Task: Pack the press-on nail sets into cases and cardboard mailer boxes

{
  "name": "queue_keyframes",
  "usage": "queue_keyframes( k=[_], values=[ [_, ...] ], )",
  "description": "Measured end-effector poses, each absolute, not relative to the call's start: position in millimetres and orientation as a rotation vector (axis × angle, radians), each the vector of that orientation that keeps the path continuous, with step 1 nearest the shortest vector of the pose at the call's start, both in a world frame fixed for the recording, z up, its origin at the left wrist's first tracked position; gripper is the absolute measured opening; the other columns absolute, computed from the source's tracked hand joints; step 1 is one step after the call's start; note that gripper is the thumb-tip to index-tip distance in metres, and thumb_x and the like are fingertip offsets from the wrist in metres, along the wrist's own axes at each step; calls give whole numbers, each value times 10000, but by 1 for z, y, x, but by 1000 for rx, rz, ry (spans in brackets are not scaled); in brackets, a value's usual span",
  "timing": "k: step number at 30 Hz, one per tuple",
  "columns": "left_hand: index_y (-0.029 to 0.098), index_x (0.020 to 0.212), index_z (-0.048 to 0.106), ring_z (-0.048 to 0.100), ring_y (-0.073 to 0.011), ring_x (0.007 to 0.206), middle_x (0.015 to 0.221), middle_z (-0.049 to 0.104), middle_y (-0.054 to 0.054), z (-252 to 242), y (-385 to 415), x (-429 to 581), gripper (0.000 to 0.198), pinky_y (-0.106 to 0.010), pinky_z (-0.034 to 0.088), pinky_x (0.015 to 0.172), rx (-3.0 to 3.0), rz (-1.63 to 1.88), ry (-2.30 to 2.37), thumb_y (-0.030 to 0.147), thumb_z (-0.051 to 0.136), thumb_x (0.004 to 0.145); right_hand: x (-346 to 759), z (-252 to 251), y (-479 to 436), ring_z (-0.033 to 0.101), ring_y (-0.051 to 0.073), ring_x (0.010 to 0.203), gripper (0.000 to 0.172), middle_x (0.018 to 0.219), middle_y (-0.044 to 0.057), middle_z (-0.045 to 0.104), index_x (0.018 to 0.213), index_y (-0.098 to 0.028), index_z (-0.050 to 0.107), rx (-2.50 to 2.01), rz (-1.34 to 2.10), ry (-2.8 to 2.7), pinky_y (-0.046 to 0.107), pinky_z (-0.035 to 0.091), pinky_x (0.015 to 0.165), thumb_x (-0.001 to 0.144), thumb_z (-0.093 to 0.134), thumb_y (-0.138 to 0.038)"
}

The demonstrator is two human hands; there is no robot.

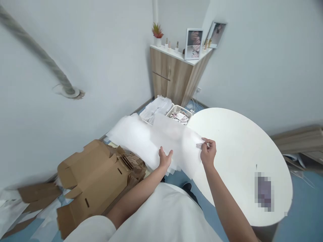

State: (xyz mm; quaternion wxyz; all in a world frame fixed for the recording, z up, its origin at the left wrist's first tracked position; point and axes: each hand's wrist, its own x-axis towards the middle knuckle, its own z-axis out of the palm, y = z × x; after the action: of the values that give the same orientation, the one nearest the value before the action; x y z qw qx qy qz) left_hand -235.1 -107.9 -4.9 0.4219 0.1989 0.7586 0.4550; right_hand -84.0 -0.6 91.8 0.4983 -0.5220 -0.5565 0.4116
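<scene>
My right hand (208, 151) pinches the edge of a thin white sheet (176, 139) between thumb and fingers. That sheet reaches from the pile to over the left edge of the round white table (242, 151). My left hand (165, 159) is at the pile of white sheets (128, 131), with thumb and fingers spread. Whether it touches the top sheet or hovers just over it, I cannot tell. The sheets look like soft packing foam, but their exact material is unclear.
Flattened brown cardboard boxes (98, 168) lie in a stack at the left. Behind the sheets are a basket of cards (179, 108) and clear plastic bags (158, 106). A wooden cabinet (171, 72) stands in the corner. A blurred purple object (264, 191) lies on the table.
</scene>
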Motion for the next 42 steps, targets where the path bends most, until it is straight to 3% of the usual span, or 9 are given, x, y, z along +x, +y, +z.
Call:
queue_keyframes(
  k=[4, 7, 11, 16, 26, 36, 39, 42],
  values=[
    [267, 1350, -78, 497, -202, 1099, 1357, 303, -148, 9, -84, -199, 851, -279, 495, 758, 360, 1240, 1534, 410, 528, 770, -22, 84, -7, 570, 116, 721, 140, 1001, 70, 573, 771, -171, 520, -1370, 896, -1179, 296, 469, 666, 740, 435, -278],
    [272, 1353, -67, 569, -168, 977, 1213, 483, -116, 19, -63, -168, 907, -264, 495, 744, 489, 1346, 1459, 243, 593, 732, 29, 75, -20, 570, 144, 775, 183, 890, 54, 597, 811, -168, 574, -1510, 847, -1099, 308, 461, 694, 722, 465, -285],
    [289, 1357, -70, 607, -123, 792, 1248, 437, -118, 24, -39, -131, 962, -259, 493, 697, 703, 1286, 1607, 180, 617, 693, 96, 59, -45, 565, 165, 731, 270, 827, 64, 617, 875, -154, 605, -1656, 820, -1097, 320, 460, 657, 709, 501, -341],
    [285, 1365, -18, 569, -86, 672, 1257, 418, -103, 22, -11, -86, 955, -263, 466, 710, 1025, 1109, 1782, 182, 624, 666, 162, 35, -78, 568, 192, 830, 290, 916, 85, 624, 893, -166, 624, -1687, 799, -1258, 341, 460, 732, 730, 486, -363],
    [239, 1372, 55, 536, -124, 741, 1211, 458, -97, 4, 15, -26, 883, -305, 429, 776, 1261, 884, 1852, 179, 604, 682, 212, -4, -118, 593, 188, 754, 322, 885, 63, 628, 1019, -205, 597, -1806, 906, -1603, 328, 484, 649, 776, 400, -280],
    [241, 1359, 133, 542, -134, 749, 1150, 489, -85, -13, 21, -21, 786, -334, 419, 807, 1413, 736, 1796, 149, 561, 706, 204, -19, -118, 569, 211, 855, 251, 906, 78, 609, 985, -230, 601, -1949, 636, -2113, 351, 418, 763, 784, 450, -234],
    [239, 1356, 150, 529, -188, 932, 1205, 452, -99, -13, 22, -18, 748, -367, 394, 861, 1443, 712, 1808, 180, 550, 727, 204, -20, -120, 516, 258, 986, 293, 1072, 114, 554, 1044, -227, 566, -1988, 456, -2113, 398, 398, 809, 766, 490, -280],
    [224, 1346, 196, 353, -266, 1190, 1319, 350, -121, -7, 15, -16, 701, -443, 280, 967, 1602, 639, 1925, 213, 546, 737, 205, -19, -117, 433, 283, 1115, 359, 1200, 122, 487, 1120, -227, 514, -1933, 374, -2148, 443, 355, 879, 770, 482, -300]
  ],
)
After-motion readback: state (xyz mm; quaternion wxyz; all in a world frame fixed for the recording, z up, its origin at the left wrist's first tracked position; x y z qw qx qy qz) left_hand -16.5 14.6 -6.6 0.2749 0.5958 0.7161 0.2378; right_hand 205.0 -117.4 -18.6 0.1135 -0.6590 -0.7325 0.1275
